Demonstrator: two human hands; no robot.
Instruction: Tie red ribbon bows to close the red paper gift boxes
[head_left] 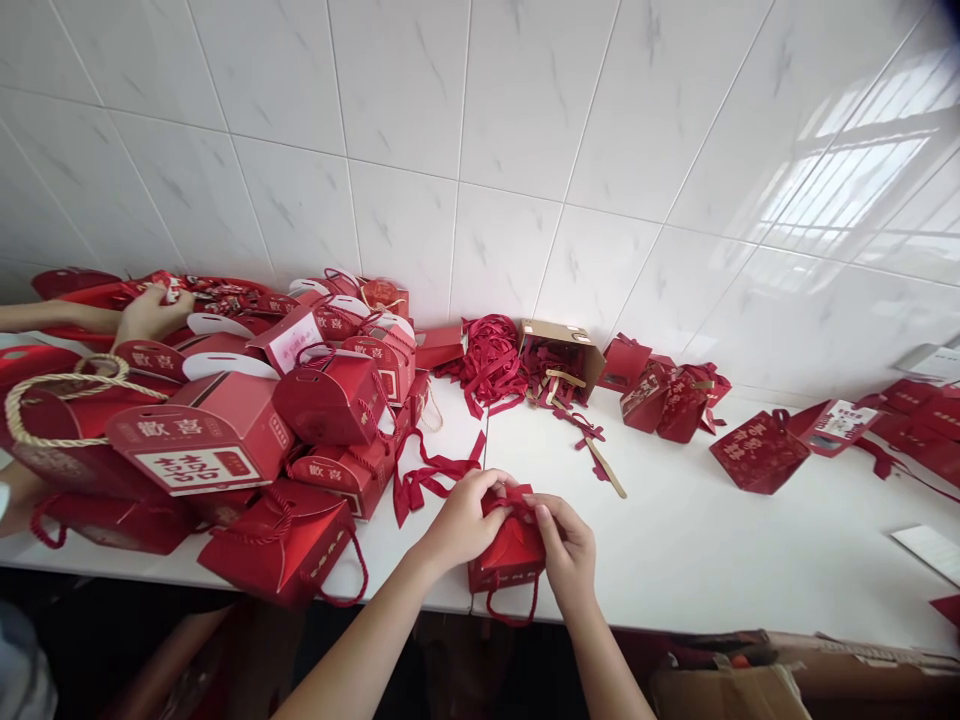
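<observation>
A small red gift box (501, 562) with a rope handle stands near the front edge of the white table. Over its top runs a red ribbon (517, 507). My left hand (466, 522) is closed at the box's upper left, its fingertips pinching the ribbon. From the other side my right hand (568, 545) also has thumb and fingers pressed together on the ribbon. The fingers partly cover the ribbon, so I cannot tell whether it is knotted. Just behind the left hand lie loose red ribbon pieces (431, 470).
Red gift boxes (217, 425) are heaped at left, where a co-worker's hand (154, 315) holds a small red item. Behind stand a ribbon pile (491, 365) and a cardboard box (589, 352) of ribbons. More red boxes (761, 452) sit at right. A tiled wall (510, 110) backs the table.
</observation>
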